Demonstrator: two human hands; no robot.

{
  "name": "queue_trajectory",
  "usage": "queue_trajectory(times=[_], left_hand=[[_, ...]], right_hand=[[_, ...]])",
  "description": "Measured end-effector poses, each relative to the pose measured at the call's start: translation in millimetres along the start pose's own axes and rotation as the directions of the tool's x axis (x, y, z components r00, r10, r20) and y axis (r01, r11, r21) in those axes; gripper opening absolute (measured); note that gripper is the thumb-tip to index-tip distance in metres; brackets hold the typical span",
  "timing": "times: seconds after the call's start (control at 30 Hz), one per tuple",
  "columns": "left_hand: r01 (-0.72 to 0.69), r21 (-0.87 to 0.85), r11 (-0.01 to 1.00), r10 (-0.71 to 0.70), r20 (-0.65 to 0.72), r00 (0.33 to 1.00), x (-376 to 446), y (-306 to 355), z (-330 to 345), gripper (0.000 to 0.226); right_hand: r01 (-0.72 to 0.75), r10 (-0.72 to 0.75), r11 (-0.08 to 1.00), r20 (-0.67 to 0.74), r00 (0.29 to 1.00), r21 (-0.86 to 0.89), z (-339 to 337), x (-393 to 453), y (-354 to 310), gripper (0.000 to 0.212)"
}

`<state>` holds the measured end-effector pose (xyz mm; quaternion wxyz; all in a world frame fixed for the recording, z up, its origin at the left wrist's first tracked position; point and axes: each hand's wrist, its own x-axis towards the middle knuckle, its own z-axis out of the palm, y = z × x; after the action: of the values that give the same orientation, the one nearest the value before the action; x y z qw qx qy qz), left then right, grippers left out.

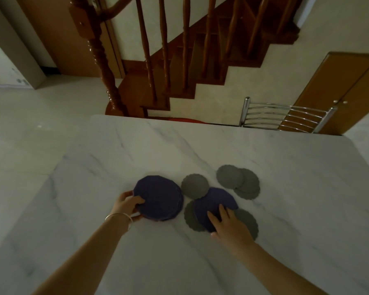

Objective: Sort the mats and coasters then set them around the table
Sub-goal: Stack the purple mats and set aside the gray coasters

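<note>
A stack of round purple mats (160, 198) lies on the white marble table (179, 145). My left hand (127, 206) grips the stack's left edge, thumb on top. To its right a single purple mat (215, 201) lies over grey scalloped coasters (190, 218). My right hand (228, 225) rests on that mat with straight fingers. One grey coaster (194, 186) sits between the purple pieces. A small pile of grey coasters (239, 180) lies further right, and another grey coaster (248, 220) shows beside my right hand.
A metal-backed chair (285, 117) stands at the table's far right edge. Behind the table rises a wooden staircase (168, 71) with a turned newel post. A wooden cabinet (349, 88) is at the right. Pale tiled floor (19, 135) lies to the left.
</note>
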<state>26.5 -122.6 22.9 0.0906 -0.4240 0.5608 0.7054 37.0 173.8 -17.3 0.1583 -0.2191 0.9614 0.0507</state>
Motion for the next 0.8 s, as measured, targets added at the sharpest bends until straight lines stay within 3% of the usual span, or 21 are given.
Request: queue_trajectory(times=[0.07,0.2,0.27,0.37,0.47,0.53,0.6,0.8], left_hand=[[-0.004,0.007,1.0,0.004,0.0,1.0,-1,2,1,0.031],[-0.006,0.002,1.0,0.006,0.002,1.0,-5,4,3,0.033],[-0.005,0.0,1.0,0.005,0.008,1.0,-8,5,3,0.035],[-0.004,-0.01,1.0,0.004,0.022,1.0,-10,5,2,0.038],[0.008,-0.039,0.999,-0.008,0.021,1.0,-12,5,1,0.039],[0.013,-0.059,0.998,-0.011,0.022,1.0,-14,5,0,0.036],[0.021,-0.08,0.997,-0.02,0.018,1.0,-14,4,-2,0.031],[0.073,-0.138,0.988,-0.072,0.009,0.997,-17,3,-3,0.034]], right_hand=[[0.051,-0.053,0.995,-0.028,0.998,-0.089,-5,-7,-1,0.067],[0.164,-0.188,0.979,-0.213,0.959,-0.123,-16,-7,6,0.057],[0.166,-0.189,0.981,-0.329,0.925,-0.096,-35,-4,10,0.047],[0.052,-0.022,0.997,-0.433,0.901,0.057,-75,4,14,0.026],[-0.076,0.248,0.916,-0.406,0.88,0.394,-109,15,15,0.032],[-0.02,0.327,0.819,-0.439,0.837,0.574,-125,21,7,0.03],[0.068,0.333,0.769,-0.49,0.806,0.635,-137,26,-14,0.029],[0.339,0.106,0.801,-0.674,0.731,0.494,-119,45,-97,0.027]])
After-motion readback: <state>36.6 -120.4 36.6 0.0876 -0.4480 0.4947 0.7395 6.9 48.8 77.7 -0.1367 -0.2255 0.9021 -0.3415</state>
